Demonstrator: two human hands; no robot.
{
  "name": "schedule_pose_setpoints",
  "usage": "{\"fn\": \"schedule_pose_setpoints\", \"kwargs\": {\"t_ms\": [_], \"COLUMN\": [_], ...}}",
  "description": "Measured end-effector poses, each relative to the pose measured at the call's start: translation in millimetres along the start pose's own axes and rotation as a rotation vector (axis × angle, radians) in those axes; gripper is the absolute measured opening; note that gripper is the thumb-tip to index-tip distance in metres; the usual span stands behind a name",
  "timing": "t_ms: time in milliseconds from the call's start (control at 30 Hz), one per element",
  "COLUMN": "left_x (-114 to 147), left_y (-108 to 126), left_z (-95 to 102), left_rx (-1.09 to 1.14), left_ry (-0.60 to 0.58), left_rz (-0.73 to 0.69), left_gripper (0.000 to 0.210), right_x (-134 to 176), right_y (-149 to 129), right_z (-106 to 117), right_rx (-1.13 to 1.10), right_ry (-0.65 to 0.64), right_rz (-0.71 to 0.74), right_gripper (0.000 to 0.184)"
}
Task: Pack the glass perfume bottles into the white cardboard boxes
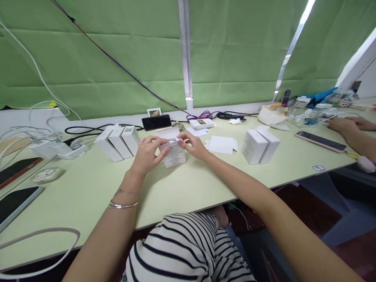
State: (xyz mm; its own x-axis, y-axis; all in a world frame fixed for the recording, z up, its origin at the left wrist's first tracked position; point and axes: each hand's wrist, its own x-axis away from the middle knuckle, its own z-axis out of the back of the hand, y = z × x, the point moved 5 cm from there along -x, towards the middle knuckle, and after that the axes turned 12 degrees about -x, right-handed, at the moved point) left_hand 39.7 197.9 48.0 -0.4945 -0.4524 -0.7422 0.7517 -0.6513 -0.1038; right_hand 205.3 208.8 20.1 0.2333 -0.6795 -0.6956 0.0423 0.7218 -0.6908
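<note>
A small white carton (175, 156) with dense printed text on its near side stands upright on the table in front of me. My left hand (149, 152) grips its upper left edge between thumb and fingers. At the upper right edge, my right hand (192, 145) pinches the carton's top, where the flap is partly hidden by my fingers. Folded white paper pieces (222, 144) lie just right of my right hand. Beyond the carton is a flat white box with a picture (202, 123).
Three white cartons (131, 138) lean together at left; two more (255, 147) stand at right. A black phone (156, 122) rests at the back. Power strips (58, 149) and cables crowd the left. A cloth bag (273, 116), a phone (320, 141) and another person's hands (343, 126) are at right.
</note>
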Motion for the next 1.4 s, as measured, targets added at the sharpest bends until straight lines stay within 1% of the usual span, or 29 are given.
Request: {"fn": "schedule_pose_setpoints", "kwargs": {"t_ms": [67,167,267,367,467,567,633,767,867,1067,1200,1300,1400], "left_x": [0,0,0,1,2,2,2,1,2,4,4,4,3], "left_y": [2,7,8,4,-1,-2,-1,1,2,2,1,1,1], "left_z": [2.2,6.4,10.0,9.8,6.4,4.8,5.8,7.9,9.7,9.3,8.0,7.4,7.5], "left_rx": [-0.028,-0.035,-0.021,0.046,0.121,0.096,0.072,0.086,0.096,0.114,0.124,0.134,0.146], "left_ry": [0.011,0.063,0.129,0.164,0.157,0.152,0.171,0.195,0.204,0.188,0.205,0.210,0.217], "left_rz": [-0.023,-0.042,-0.010,0.080,0.166,0.202,0.205,0.195,0.199,0.176,0.188,0.188,0.182], "left_gripper": [0.023,0.021,0.016,0.015,0.021,0.015,0.012,0.012,0.012,0.017,0.015,0.013,0.011], "right_x": [0,0,0,-1,-1,0,0,-2,-4,-7,-7,-6,-5], "right_y": [-3,-8,-11,-10,-7,-5,-6,-10,-11,-14,-12,-14,-21], "right_z": [0,-3,-5,-6,-6,-6,-7,-8,-7,-3,-3,-2,-3], "right_rx": [0.024,0.045,0.048,0.049,0.051,0.010,0.008,0.048,0.058,0.025,0.064,0.144,0.303], "right_ry": [-0.039,-0.108,-0.128,-0.102,-0.026,0.055,0.064,-0.035,-0.121,-0.200,-0.218,-0.231,-0.298], "right_rz": [0.017,0.068,0.095,0.066,0.022,-0.012,-0.022,0.010,-0.002,-0.066,-0.045,0.003,0.042], "right_gripper": [0.032,0.031,0.031,0.032,0.031,0.026,0.026,0.031,0.034,0.039,0.037,0.038,0.042]}}
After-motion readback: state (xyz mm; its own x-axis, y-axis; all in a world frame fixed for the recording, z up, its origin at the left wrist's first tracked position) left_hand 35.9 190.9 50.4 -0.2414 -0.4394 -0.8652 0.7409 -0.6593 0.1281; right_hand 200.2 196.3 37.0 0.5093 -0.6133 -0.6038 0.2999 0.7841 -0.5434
